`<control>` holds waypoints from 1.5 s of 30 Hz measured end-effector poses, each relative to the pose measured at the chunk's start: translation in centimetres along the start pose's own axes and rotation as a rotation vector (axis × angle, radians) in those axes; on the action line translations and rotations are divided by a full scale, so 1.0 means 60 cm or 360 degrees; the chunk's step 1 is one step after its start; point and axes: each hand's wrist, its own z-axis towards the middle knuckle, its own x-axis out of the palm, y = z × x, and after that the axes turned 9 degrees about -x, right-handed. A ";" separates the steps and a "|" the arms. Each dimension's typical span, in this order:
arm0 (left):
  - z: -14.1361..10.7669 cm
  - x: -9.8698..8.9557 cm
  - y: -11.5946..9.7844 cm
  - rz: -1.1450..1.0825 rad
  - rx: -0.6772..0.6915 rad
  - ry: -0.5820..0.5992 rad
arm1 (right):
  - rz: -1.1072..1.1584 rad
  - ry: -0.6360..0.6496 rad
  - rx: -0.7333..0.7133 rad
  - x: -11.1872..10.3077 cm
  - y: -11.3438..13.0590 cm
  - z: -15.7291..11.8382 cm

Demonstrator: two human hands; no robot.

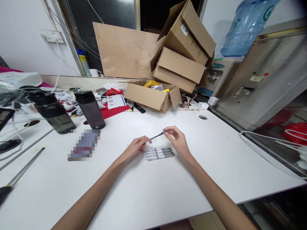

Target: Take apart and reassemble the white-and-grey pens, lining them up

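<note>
Between my two hands, a thin dark pen part (157,136) is held just above the white table (148,188). My left hand (140,143) pinches its lower left end. The fingertips of my right hand (176,138) grip the thicker grey end at the upper right. Several white and grey pens (158,154) lie side by side on the table, just below the held piece and between my wrists. Whether the held piece is a whole pen or only its inner part is too small to tell.
Two dark bottles (90,110) (51,111) and a blurred flat object (84,145) stand or lie to the left. An open cardboard box (146,95) is at the back, with bigger boxes (179,65) behind. A metal cabinet (261,76) flanks the right edge.
</note>
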 end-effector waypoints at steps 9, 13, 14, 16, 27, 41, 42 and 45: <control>0.001 -0.004 -0.001 -0.0011 -0.0026 -0.0072 | 0.0033 -0.0245 0.0123 -0.016 -0.021 0.007; 0.002 -0.008 0.004 -0.0041 -0.0043 -0.0066 | 0.0054 -0.0291 0.0173 -0.021 -0.018 0.009; 0.003 -0.010 0.005 -0.0036 -0.0039 -0.0065 | 0.0057 -0.0301 0.0185 -0.022 -0.017 0.010; 0.005 -0.013 0.008 -0.0004 -0.0022 -0.0078 | 0.0062 -0.0318 0.0209 -0.024 -0.014 0.011; 0.005 -0.020 0.004 0.0371 0.0116 -0.0223 | -0.0082 0.0122 0.0416 -0.015 -0.026 0.001; 0.002 -0.028 -0.001 0.0421 0.0104 -0.0257 | -0.0058 0.0231 0.0397 -0.018 -0.016 0.003; 0.003 -0.031 0.000 0.0413 0.0101 -0.0286 | -0.0068 0.0174 0.0383 -0.021 -0.018 0.006; 0.005 -0.039 0.004 0.0367 0.0065 -0.0377 | -0.0107 0.0016 0.0340 -0.031 -0.025 0.010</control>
